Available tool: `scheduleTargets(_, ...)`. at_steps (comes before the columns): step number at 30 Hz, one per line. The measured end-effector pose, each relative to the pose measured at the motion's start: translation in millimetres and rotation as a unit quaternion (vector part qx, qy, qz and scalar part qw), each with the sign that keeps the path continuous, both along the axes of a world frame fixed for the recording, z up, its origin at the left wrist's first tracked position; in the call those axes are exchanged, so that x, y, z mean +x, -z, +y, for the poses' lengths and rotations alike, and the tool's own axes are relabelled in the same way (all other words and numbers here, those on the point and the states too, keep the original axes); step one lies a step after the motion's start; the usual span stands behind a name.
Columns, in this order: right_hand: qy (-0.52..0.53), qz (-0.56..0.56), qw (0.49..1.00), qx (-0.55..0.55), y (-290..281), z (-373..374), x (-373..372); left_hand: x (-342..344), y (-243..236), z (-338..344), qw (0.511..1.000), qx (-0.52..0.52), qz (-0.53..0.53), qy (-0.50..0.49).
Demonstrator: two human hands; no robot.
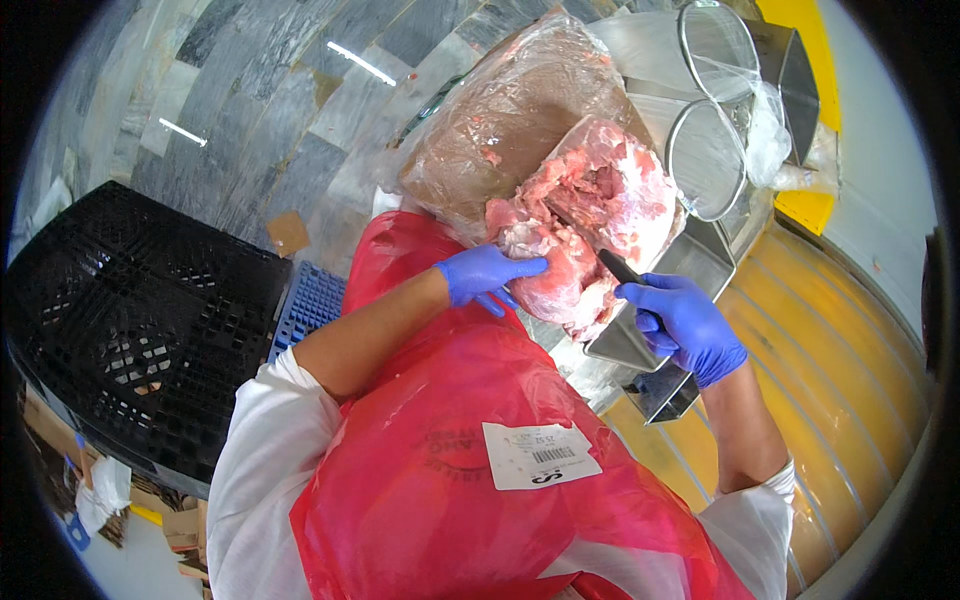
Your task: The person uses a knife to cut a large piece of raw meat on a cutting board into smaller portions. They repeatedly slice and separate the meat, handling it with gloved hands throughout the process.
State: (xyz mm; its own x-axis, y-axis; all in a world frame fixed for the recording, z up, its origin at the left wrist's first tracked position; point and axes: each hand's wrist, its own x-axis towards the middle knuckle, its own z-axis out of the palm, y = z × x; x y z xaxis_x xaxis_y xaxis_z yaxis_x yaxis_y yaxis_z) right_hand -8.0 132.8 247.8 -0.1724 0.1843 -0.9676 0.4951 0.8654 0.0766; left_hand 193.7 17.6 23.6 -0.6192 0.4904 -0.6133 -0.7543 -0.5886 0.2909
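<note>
Two blue-gloved hands work at one large piece of raw meat (590, 215), as the head view shows us. We see the meat, pink and red with pale fat and a deep ragged hollow, lying in front of us, above and between our hands, against a brown surface wrapped in clear plastic film (490, 130).

Our left hand (485, 277) touches the near left side of the meat, thumb laid straight along it and the other fingers hanging lower, apart from one another; we cannot tell whether it pinches any meat. Our right hand (690, 328) is clenched around a black-handled knife (622, 268), whose handle points up and left toward the middle of the meat (we cannot make out the blade clearly).

Just right of the meat we have a stainless-steel tray (712, 262), and above it stand two metal hoops (683, 45) with clear plastic bags hung on them. Farther right, a yellow-orange striped surface (820, 340) curves away. On our left, a black plastic pallet (210, 260) sits near a blue plastic grid (305, 305), with grey tile flooring (260, 150) beyond. We wear a red plastic apron (430, 430) bearing a white printed label (540, 455), over white sleeves (262, 480).
</note>
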Motion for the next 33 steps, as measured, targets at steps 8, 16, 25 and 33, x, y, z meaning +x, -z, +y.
scheduleTargets(8,-0.402,0.213,0.89,-0.039,-64.7,33.2,18.5,-9.3,39.7,-25.1,0.91,-0.411,0.064,-0.002)
scheduleTargets(16,-0.26,0.285,0.922,-0.033,-82.3,127.1,81.4,-80.2,45.1,-23.7,0.858,-0.487,0.154,-0.054)
scheduleTargets(25,-0.147,0.322,0.935,-0.004,-31.4,221.1,159.2,-78.7,84.8,-22.4,0.945,-0.204,-0.035,-0.252)
scheduleTargets(33,-0.168,0.425,0.889,-0.005,27.1,282.4,193.5,-38.4,134.4,-6.8,0.903,0.065,-0.08,-0.417)
